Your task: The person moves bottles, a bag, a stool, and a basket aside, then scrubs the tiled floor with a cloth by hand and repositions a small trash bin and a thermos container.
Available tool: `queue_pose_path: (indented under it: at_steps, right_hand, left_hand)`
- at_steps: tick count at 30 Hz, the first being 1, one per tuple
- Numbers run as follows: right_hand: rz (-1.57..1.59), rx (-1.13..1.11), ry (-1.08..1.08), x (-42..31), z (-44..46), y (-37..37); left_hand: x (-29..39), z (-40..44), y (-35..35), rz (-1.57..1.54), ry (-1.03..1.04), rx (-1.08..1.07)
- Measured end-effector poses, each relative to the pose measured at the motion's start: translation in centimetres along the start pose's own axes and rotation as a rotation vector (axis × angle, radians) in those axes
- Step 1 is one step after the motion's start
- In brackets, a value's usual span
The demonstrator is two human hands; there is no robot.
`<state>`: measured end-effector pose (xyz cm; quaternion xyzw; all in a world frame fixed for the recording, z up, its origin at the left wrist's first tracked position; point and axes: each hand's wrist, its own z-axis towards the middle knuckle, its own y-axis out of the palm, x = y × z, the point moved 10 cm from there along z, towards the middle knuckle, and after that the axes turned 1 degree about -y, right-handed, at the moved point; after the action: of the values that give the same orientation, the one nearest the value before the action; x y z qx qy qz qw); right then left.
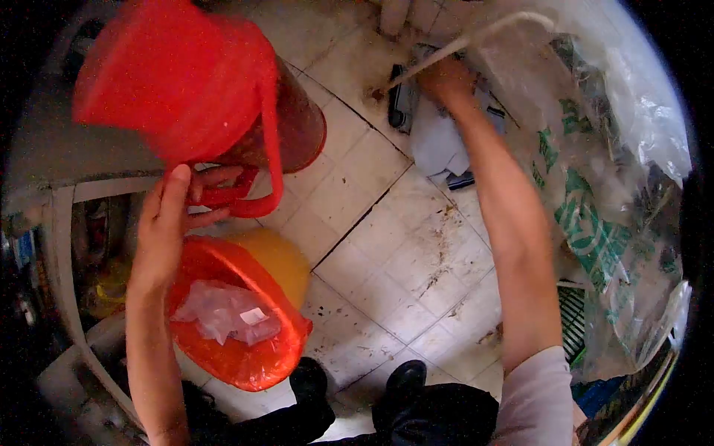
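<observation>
My left hand [172,201] is closed round the handle [271,178] of a large red plastic jug [186,82]. A dark reddish cylinder [297,123] shows at the jug's right side; whether it is part of the jug I cannot tell. My right hand [446,80] reaches down to a pale grey thing with black parts [439,141] on the floor. Its fingers are dark and mostly hidden, so their grip does not show. Just below my left hand stands a bin lined with an orange-red bag [245,368], holding crumpled clear plastic [223,308].
Dirty white floor tiles [364,223] lie between my arms. A big clear plastic sheet with green print [595,215] fills the right side, and a pale hose or cord [476,37] crosses above my right hand. An open-fronted cabinet [63,245] stands at left. My shoes [405,377] are at the bottom.
</observation>
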<state>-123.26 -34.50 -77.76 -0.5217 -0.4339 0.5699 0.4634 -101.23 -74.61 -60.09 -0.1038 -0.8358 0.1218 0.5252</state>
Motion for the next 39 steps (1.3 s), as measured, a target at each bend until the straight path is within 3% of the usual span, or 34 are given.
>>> queue_pose_path:
  at_steps: [2,5,8,11,13,16,22,24,26,28,30,32,34,37,39]
  right_hand:
    - [0.01,-0.226,-0.044,0.2,1.0,0.1]
    - [0.046,-0.033,-0.445,-1.9,-1.5,-3.1]
    - [0.016,-0.092,-0.499,-3.3,-6.0,-3.2]
    - [0.264,0.15,0.049,2.5,-5.3,-3.7]
    - [0.377,0.162,0.041,3.4,-4.1,-3.8]
    - [0.303,0.273,0.026,4.3,-0.6,-1.5]
    - [0.133,0.045,-0.185,5.3,5.5,6.1]
    - [0.086,-0.012,-0.106,4.6,5.1,4.5]
    - [0.103,-0.087,0.116,0.8,0.0,-0.5]
    - [0.195,-0.021,-0.208,-2.3,-4.4,-1.4]
    - [0.331,0.125,-0.392,-3.0,-5.2,-2.0]
    - [0.531,0.354,-0.42,-1.6,-3.3,-2.4]
    - [0.621,0.109,-0.398,-4.3,1.1,-2.1]
    - [1.573,-0.477,-0.014,-6.8,1.6,3.1]
    - [0.659,-0.08,-0.304,-6.8,2.5,1.9]
  left_hand:
    - [0.1,-0.3,0.3,-0.029,-0.005,0.006]
    - [0.2,-0.3,0.5,0.02,0.001,0.023]
    - [1.1,-0.3,1.0,0.011,0.022,-0.014]
    - [1.0,-0.2,0.8,0.02,-0.001,0.026]
    - [0.6,0.0,0.8,-0.011,-0.007,-0.008]
    - [0.7,0.2,1.2,-0.021,-0.004,-0.024]
    - [0.7,-0.3,0.9,-0.023,-0.007,0.022]
    - [0.8,-0.2,0.9,-0.014,0.007,0.018]
    - [0.6,-0.2,0.7,0.004,-0.003,0.024]
    - [0.3,0.0,0.4,0.004,0.004,0.031]
    - [0.3,0.2,0.6,0.013,0.01,0.037]
    - [0.7,0.0,0.7,0.05,0.008,0.046]
    - [0.4,0.2,0.7,0.017,0.009,0.019]
    - [0.5,0.2,1.4,-0.026,0.016,-0.021]
    - [0.8,0.2,1.2,-0.036,0.026,-0.025]
